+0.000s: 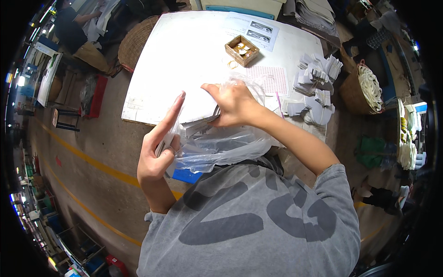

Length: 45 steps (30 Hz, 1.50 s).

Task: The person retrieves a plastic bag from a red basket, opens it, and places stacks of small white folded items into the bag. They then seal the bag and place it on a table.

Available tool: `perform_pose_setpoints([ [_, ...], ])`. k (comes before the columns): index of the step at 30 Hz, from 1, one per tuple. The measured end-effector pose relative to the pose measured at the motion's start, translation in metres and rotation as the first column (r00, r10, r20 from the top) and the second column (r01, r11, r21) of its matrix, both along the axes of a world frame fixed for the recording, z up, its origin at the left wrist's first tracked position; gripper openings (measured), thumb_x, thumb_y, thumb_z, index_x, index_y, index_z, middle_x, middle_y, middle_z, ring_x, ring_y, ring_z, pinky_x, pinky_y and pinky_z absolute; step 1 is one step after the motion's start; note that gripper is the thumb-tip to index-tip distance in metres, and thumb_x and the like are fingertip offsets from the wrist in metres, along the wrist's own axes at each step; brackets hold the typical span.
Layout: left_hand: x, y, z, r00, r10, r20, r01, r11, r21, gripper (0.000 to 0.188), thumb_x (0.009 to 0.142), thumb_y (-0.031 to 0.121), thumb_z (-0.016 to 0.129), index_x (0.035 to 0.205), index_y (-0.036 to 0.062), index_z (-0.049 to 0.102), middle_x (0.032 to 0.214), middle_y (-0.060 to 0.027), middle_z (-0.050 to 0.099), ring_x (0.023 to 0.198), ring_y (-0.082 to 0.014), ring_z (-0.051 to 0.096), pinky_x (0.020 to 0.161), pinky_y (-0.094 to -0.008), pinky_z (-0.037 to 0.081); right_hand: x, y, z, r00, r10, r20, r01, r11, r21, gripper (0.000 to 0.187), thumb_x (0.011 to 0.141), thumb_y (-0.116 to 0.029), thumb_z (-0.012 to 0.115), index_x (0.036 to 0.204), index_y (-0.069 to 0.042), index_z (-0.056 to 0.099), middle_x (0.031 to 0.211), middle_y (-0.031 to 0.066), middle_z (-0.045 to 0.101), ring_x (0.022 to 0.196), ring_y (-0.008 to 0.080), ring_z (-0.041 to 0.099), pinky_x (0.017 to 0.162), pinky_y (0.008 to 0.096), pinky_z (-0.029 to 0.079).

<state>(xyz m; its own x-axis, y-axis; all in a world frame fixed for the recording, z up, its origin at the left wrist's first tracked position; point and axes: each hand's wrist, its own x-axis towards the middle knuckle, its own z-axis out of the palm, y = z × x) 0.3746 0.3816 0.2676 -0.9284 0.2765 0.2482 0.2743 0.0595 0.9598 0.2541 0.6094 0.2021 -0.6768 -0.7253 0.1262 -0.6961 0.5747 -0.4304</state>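
A stack of flat white cut pieces [199, 107] with grey edges lies at the table's near edge, partly inside a clear plastic bag [226, 150]. My right hand [235, 105] grips the stack from its right side, the thumb lying over the top. Left of the stack is my left hand [157, 150]. Its index finger stretches along the bag's side, while the thumb and other fingers close on thin white-grey pieces [161, 147]. Loose film hangs below the stack toward my body. The pieces' exact kind cannot be told.
On the white table [152, 69] are a small wooden box [242, 51], yellow rubber bands [232, 64], a printed sheet [272, 32], a sheet of small red marks [270, 78] and bundled white pieces [318, 74]. Baskets [138, 44] flank the table. Other people stand farther off.
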Motion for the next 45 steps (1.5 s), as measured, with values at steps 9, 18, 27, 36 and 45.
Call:
perform_pose_setpoints([
  [9, -0.013, 0.013, -0.001, 1.000, -0.028, 0.009, 0.027, 0.997, 0.070, 0.100, 0.054, 0.002, 0.042, 0.153, -0.0153, 0.038, 0.162, -0.0292, 0.038, 0.157, -0.0326, 0.026, 0.127, -0.0394, 0.012, -0.016, 0.003, -0.034, 0.983, 0.178, -0.055, -0.173, 0.982, 0.071, 0.085, 0.077, -0.019, 0.082, 0.152, -0.006, 0.043, 0.133, 0.0148, 0.063, 0.125, 0.0363, 0.057, 0.109, 0.0456, 0.045],
  [18, -0.018, 0.004, -0.006, 0.999, -0.022, -0.037, 0.027, 0.991, 0.129, 0.099, 0.060, 0.006, 0.048, 0.156, -0.0139, 0.033, 0.163, -0.0309, 0.034, 0.157, -0.0330, 0.026, 0.125, -0.0413, 0.016, 0.000, 0.063, 0.003, 0.973, 0.073, 0.221, -0.058, 0.995, -0.075, 0.071, 0.090, -0.036, 0.077, 0.152, -0.015, 0.049, 0.142, 0.0191, 0.060, 0.130, 0.0374, 0.058, 0.111, 0.0467, 0.047],
  [27, -0.044, 0.013, 0.018, 0.986, 0.119, 0.119, -0.162, 0.866, 0.473, 0.112, 0.059, 0.016, 0.054, 0.162, -0.0085, 0.019, 0.168, -0.0306, 0.022, 0.078, -0.0129, 0.057, 0.068, -0.0238, 0.050, 0.022, 0.105, 0.058, 0.999, 0.019, -0.042, -0.020, 0.999, -0.039, 0.021, 0.096, -0.020, 0.070, 0.081, -0.005, 0.068, 0.073, 0.0113, 0.067, 0.078, 0.0310, 0.065, 0.096, 0.0427, 0.053],
  [36, -0.042, 0.034, 0.009, 0.976, 0.190, 0.111, -0.220, 0.859, 0.463, 0.116, 0.056, 0.027, 0.058, 0.159, -0.0131, 0.025, 0.166, -0.0325, 0.025, 0.153, -0.0376, 0.035, 0.119, -0.0377, 0.037, 0.028, 0.185, 0.083, 0.928, -0.373, -0.006, 0.323, 0.812, -0.486, 0.036, 0.096, -0.020, 0.073, 0.125, -0.002, 0.065, 0.119, 0.0133, 0.068, 0.108, 0.0243, 0.066, 0.098, 0.0355, 0.051],
  [45, -0.042, 0.012, -0.032, 0.998, 0.057, 0.025, -0.058, 0.997, 0.049, 0.107, 0.071, 0.039, 0.065, 0.160, -0.0088, 0.028, 0.166, -0.0297, 0.028, 0.157, -0.0359, 0.026, 0.127, -0.0452, 0.018, 0.050, 0.311, -0.029, 0.648, -0.755, 0.104, 0.751, 0.655, 0.078, 0.088, 0.080, -0.037, 0.087, 0.149, -0.004, 0.044, 0.150, 0.0231, 0.047, 0.136, 0.0370, 0.049, 0.114, 0.0448, 0.041],
])
